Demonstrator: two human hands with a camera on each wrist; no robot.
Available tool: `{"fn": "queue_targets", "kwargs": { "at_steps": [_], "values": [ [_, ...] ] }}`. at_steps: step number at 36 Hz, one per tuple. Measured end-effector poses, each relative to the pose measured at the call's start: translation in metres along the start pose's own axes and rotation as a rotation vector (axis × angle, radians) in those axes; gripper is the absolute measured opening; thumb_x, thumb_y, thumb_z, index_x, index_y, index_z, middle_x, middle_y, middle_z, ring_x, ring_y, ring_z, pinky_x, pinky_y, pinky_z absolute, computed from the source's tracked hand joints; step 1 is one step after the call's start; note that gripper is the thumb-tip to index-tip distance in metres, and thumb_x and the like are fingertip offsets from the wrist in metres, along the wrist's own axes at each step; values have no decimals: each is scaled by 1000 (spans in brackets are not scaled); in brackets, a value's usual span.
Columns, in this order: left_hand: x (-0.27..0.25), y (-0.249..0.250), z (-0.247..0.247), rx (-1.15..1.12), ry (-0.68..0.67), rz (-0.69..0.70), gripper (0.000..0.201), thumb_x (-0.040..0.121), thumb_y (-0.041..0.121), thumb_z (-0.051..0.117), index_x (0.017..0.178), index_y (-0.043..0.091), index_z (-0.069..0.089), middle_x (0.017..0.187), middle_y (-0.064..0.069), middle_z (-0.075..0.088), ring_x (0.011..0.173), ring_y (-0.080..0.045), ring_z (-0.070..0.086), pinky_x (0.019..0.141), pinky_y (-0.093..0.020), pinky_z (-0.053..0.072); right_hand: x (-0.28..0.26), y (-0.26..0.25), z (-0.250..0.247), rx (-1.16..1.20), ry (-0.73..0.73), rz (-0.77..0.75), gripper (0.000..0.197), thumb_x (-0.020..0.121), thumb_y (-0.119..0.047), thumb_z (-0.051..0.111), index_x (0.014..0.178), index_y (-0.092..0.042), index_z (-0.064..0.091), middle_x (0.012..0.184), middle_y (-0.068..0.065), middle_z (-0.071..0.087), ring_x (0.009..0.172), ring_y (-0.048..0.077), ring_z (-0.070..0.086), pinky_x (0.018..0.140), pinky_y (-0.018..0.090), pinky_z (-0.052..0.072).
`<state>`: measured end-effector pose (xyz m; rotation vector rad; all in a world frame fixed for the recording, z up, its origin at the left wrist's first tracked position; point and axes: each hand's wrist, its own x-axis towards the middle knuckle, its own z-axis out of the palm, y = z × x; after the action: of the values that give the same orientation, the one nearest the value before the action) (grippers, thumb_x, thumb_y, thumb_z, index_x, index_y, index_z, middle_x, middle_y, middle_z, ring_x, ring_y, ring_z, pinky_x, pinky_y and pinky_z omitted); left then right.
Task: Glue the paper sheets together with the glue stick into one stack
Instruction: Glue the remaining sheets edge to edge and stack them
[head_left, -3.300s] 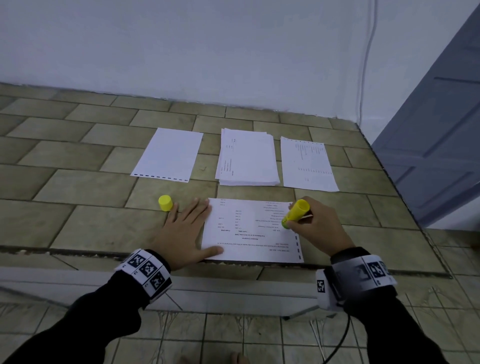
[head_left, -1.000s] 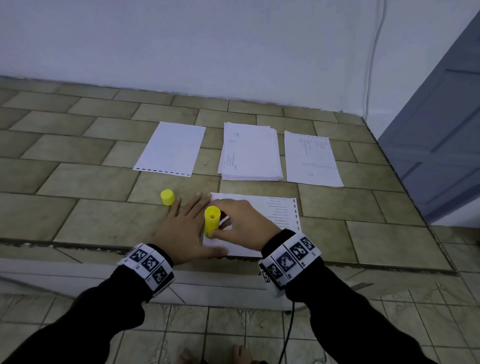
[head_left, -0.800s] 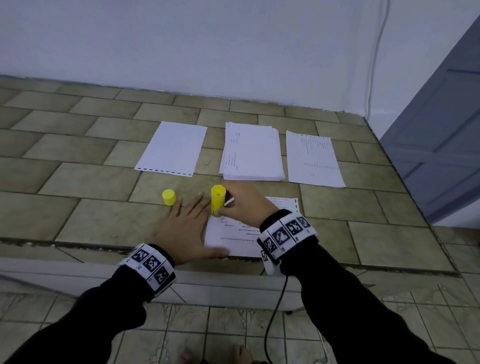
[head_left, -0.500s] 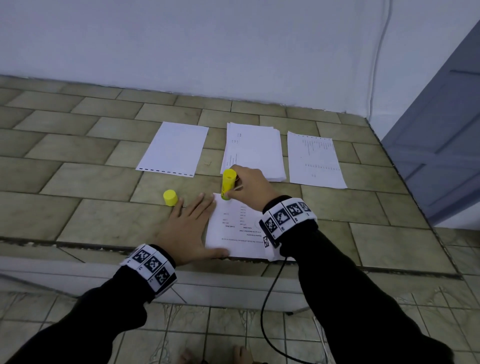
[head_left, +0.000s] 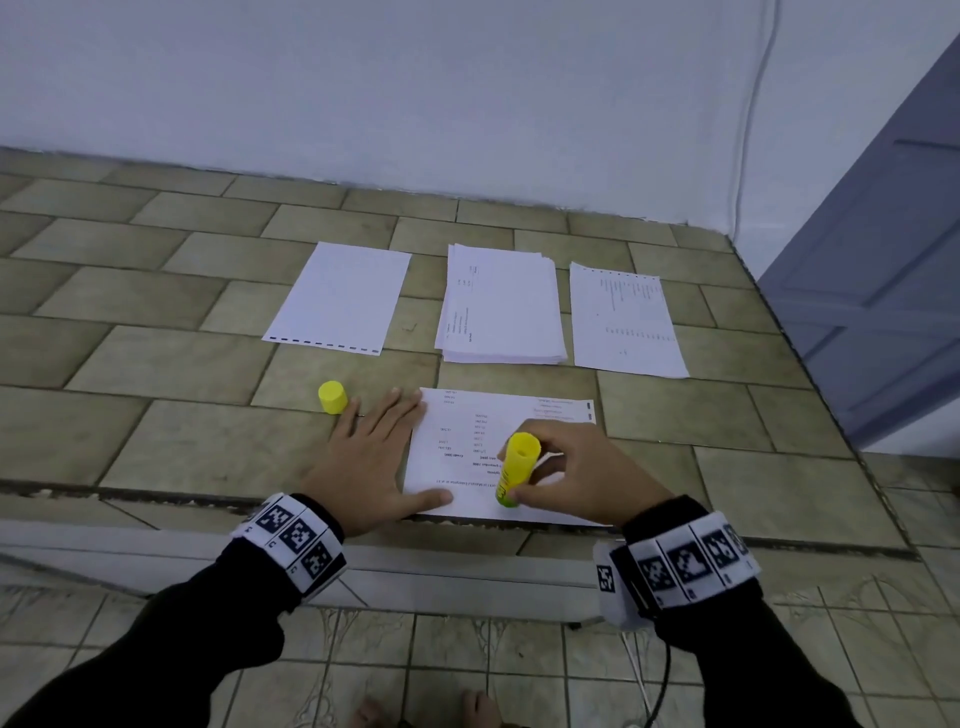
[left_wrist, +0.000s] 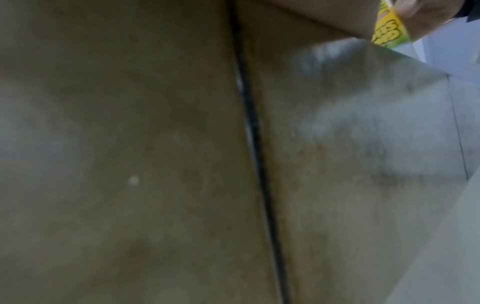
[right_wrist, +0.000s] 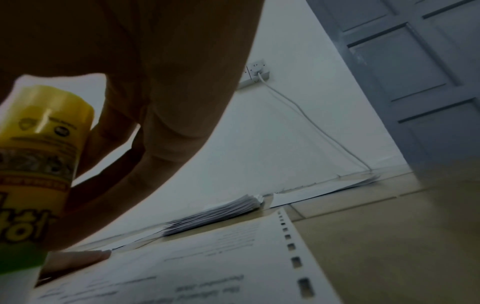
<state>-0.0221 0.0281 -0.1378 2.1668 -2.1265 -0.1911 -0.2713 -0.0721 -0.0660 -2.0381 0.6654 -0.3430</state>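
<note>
Paper sheet (head_left: 519, 426), printed and flat, is pinned by the spread left hand (head_left: 371, 457); a yellow cylindrical glue stick (head_left: 515, 468), seemingly nozzle-down, is gripped by the right hand (head_left: 582, 480).

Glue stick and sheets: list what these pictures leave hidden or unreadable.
- Glue stick tip: head view, hidden behind its own barrel and the right hand; contact with the printed sheet is unclear.
- Glue on that sheet: none discernible.
- Sheet text: too small in head view, blurred in right wrist view.
- Paper stack: sheet count unreadable.
- Left hand: left wrist view shows only blurred tile.
</note>
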Motion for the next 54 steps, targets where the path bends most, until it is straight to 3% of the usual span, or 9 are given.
{"fn": "queue_targets", "kwargs": {
  "at_steps": [8, 16, 24, 31, 34, 37, 42, 46, 54],
  "values": [
    [0, 0, -2, 18, -23, -3, 116, 68, 95, 15, 157, 19, 8, 163, 10, -4, 148, -8, -11, 121, -47, -4, 9, 1, -6, -31, -4, -44, 18, 74, -10, 80, 88, -11, 68, 96, 2, 68, 86, 15, 65, 77, 29, 58],
    [0, 1, -1, 2, -18, 2, 123, 64, 98, 7, 157, 19, 10, 162, 9, -2, 149, -9, -8, 121, -47, -5, 54, 11, -26, -134, 78, 8, 13, 74, -10, 77, 78, -12, 64, 88, 2, 71, 86, 17, 68, 80, 42, 55],
    [-1, 1, -2, 25, -29, -3, 124, 62, 99, 3, 157, 19, 9, 163, 9, -1, 149, -9, -7, 121, -47, -5, 73, 14, -33, -152, 143, 74, 15, 70, -8, 74, 79, -10, 62, 85, 3, 72, 87, 22, 68, 81, 44, 54],
    [-1, 2, -3, 11, -34, -7, 125, 62, 99, 1, 157, 19, 7, 163, 9, -2, 149, -9, -9, 121, -48, -4, 35, 18, -39, -31, 187, 80, 13, 75, -6, 77, 78, -8, 64, 85, 0, 73, 84, 13, 69, 78, 28, 56],
    [-1, 2, -3, 41, -54, -10, 124, 61, 98, -2, 157, 19, 3, 163, 9, -6, 148, -8, -13, 121, -47, -5, 9, 25, -43, -49, 166, 140, 15, 72, -13, 81, 81, -18, 71, 96, -10, 72, 91, 5, 67, 84, 27, 55],
    [-1, 2, -4, 54, -58, -12, 123, 62, 97, -3, 157, 19, 2, 162, 9, -9, 148, -8, -14, 121, -47, -4, -14, 28, -45, -5, 138, 181, 22, 73, -10, 82, 93, -15, 73, 95, -17, 72, 91, 4, 68, 84, 24, 55],
    [-1, 1, -3, 34, -45, -1, 119, 67, 96, 6, 157, 17, 6, 163, 8, -5, 149, -10, -11, 121, -48, -1, -37, 31, -49, 8, 127, 191, 29, 72, -11, 83, 97, -21, 73, 91, -6, 74, 88, 10, 70, 81, 29, 57],
    [-1, 3, -6, 42, -54, -1, 123, 64, 97, 0, 157, 17, 5, 163, 8, -4, 149, -9, -11, 121, -47, -2, -44, 29, -46, -43, 115, 172, 29, 69, -12, 84, 92, -27, 74, 92, -8, 74, 88, 13, 70, 77, 30, 58],
    [0, 2, -5, 37, -65, -2, 124, 62, 98, 1, 157, 18, 3, 163, 9, -7, 148, -9, -13, 121, -47, -4, -30, 26, -55, -94, 106, 156, 29, 70, -11, 84, 95, -22, 74, 94, -11, 72, 87, 4, 68, 74, 16, 54]
  ]
}}
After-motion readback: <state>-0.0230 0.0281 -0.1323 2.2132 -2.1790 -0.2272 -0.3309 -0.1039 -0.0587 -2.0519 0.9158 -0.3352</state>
